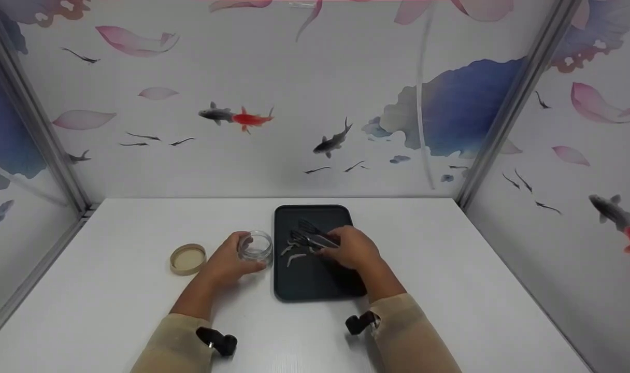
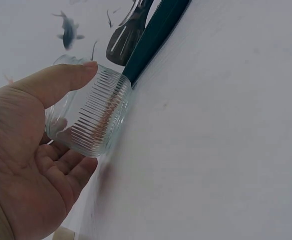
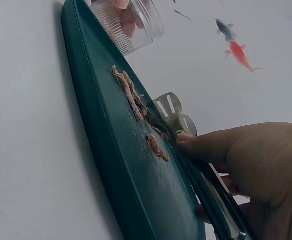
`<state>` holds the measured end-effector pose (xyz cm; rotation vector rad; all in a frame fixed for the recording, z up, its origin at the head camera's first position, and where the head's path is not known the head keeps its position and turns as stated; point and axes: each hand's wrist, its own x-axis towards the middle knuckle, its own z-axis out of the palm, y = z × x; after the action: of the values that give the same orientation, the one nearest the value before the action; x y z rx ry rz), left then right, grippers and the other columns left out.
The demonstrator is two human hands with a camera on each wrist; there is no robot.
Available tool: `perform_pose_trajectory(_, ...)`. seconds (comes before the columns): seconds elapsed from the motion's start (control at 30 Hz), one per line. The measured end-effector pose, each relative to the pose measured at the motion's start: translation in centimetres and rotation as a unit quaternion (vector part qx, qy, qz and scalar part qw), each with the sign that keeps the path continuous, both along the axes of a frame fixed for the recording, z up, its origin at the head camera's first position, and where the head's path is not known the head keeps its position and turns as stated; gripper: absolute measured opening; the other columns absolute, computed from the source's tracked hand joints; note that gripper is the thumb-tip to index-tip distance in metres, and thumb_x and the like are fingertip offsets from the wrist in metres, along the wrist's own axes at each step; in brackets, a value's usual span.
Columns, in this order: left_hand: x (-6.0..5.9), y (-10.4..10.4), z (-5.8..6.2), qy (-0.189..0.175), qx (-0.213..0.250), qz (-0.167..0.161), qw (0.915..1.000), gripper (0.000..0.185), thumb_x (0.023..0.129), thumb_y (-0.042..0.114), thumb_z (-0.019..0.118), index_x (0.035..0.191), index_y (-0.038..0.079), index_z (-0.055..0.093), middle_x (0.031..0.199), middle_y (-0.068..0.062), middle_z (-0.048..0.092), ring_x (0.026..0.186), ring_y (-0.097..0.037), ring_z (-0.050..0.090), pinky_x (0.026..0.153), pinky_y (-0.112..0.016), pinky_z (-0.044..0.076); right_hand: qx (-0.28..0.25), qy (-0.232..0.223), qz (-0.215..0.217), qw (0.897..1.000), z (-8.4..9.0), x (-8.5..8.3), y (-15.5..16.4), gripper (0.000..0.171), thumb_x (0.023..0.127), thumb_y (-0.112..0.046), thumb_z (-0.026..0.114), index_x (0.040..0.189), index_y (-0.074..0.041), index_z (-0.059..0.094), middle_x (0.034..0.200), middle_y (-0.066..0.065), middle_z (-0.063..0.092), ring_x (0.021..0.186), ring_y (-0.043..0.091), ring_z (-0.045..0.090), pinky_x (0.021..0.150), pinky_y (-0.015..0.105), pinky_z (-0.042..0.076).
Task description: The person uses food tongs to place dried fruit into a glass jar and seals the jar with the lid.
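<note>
L hand (image 1: 227,263) grips a small clear ribbed glass jar (image 1: 255,245), thumb on one side & fingers wrapped round the other; jar stands upright on the white table (image 1: 449,290), open at top, just beside the left edge of the dark tray (image 1: 307,287) — wrist view shows its ribbed wall (image 2: 98,117) close against the tray edge, can't tell if touching. R hand (image 1: 350,247) is over the tray, fingers curled round a pair of metal tongs (image 1: 310,234); tongs lie low & slanted w/ slotted tips (image 3: 173,112) pointing to the tray's upper left, right by the pale strips of food (image 1: 294,254). In the R wrist view the strips (image 3: 131,95) look brownish & thin, one bunch nearer the jar, a smaller bit (image 3: 156,147) closer to the thumb; tong tips sit right at them, can't tell if any strip is pinched. Round tan lid (image 1: 187,258) lies flat on the table left of the L hand, apart from the jar. Both forearms in beige sleeves (image 1: 413,336). Walls w/ fish-and-petal print (image 1: 242,118) close in the table on 3 sides.
</note>
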<state>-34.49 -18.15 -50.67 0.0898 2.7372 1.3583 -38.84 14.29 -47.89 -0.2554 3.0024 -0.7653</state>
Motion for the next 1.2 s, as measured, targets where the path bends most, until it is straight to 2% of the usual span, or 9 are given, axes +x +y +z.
perform_pose_trajectory(0.33, 0.11, 0.03, 0.09, 0.003, 0.025, -0.011, 0.9996, 0.100, 0.088, 0.041, 0.088, 0.165, 0.009, 0.032, 0.170, -0.014, 0.044, 0.161, -0.038, 0.037, 0.132, -0.057, 0.031, -0.006, -0.004, 0.015, 1.000, -0.09, 0.10, -0.05, 0.027, 0.097, -0.039, 0.081, 0.119, -0.023, 0.081, 0.105, -0.005, 0.076, 0.088, 0.017, 0.063, 0.088, 0.041, 0.055)
perform_pose_trajectory(0.53, -0.04, -0.03, -0.04, 0.006, 0.028, -0.011, 0.9995, 0.102, 0.086, 0.040, 0.089, 0.164, 0.008, 0.032, 0.170, -0.014, 0.045, 0.161, -0.038, 0.037, 0.133, -0.056, 0.030, -0.013, -0.008, 0.022, 1.000, -0.15, 0.22, -0.13, 0.015, 0.099, -0.036, 0.079, 0.110, -0.026, 0.083, 0.101, -0.006, 0.076, 0.086, 0.017, 0.063, 0.085, 0.040, 0.054)
perform_pose_trajectory(0.87, 0.25, 0.09, 0.19, 0.000, 0.011, 0.000, 0.9999, 0.104, 0.085, 0.045, 0.089, 0.165, 0.010, 0.032, 0.170, -0.015, 0.043, 0.160, -0.040, 0.037, 0.131, -0.059, 0.031, -0.005, 0.005, 0.033, 0.999, -0.22, 0.08, -0.15, 0.009, 0.099, -0.033, 0.078, 0.106, -0.029, 0.084, 0.098, -0.009, 0.076, 0.083, 0.016, 0.062, 0.082, 0.039, 0.053)
perform_pose_trajectory(1.2, 0.23, 0.13, 0.14, 0.001, 0.013, 0.003, 0.9999, 0.102, 0.085, 0.043, 0.090, 0.164, 0.011, 0.034, 0.169, -0.013, 0.046, 0.160, -0.039, 0.038, 0.131, -0.058, 0.031, -0.012, 0.001, 0.021, 1.000, 0.69, 0.33, -0.36, 0.009, 0.101, -0.032, 0.076, 0.106, -0.029, 0.083, 0.090, -0.008, 0.072, 0.081, 0.018, 0.063, 0.074, 0.036, 0.051)
